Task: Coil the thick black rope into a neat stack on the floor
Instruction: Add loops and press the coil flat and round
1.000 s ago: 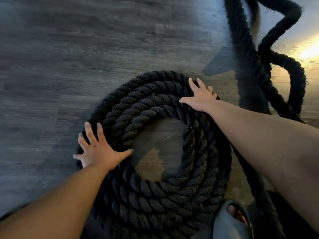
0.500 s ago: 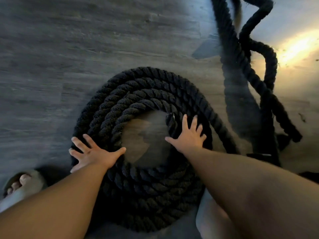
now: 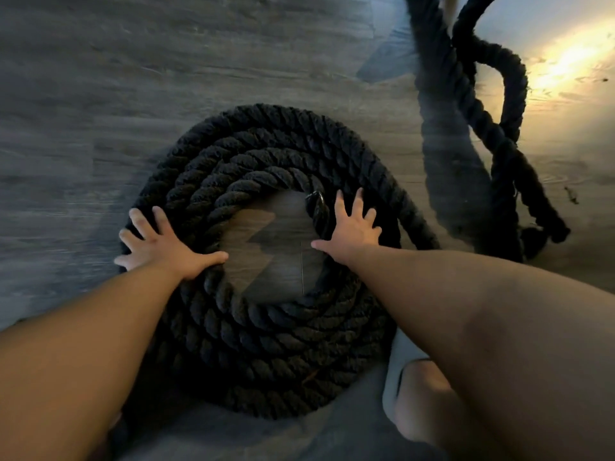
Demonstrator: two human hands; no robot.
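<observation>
The thick black rope (image 3: 266,334) lies in a flat multi-turn coil on the grey wood floor (image 3: 100,94), its capped end at the inner ring and uncoiled slack trailing away at upper right. Left hand (image 3: 163,247) and right hand (image 3: 349,231) rest open-palmed, fingers spread, on opposite sides of the coil, grasping nothing.

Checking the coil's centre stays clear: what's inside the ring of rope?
Inside the coiled rope lies bare wood floor, and the rope's taped end sits at the inner edge. The right hand and left hand cover parts of the rope.
</observation>
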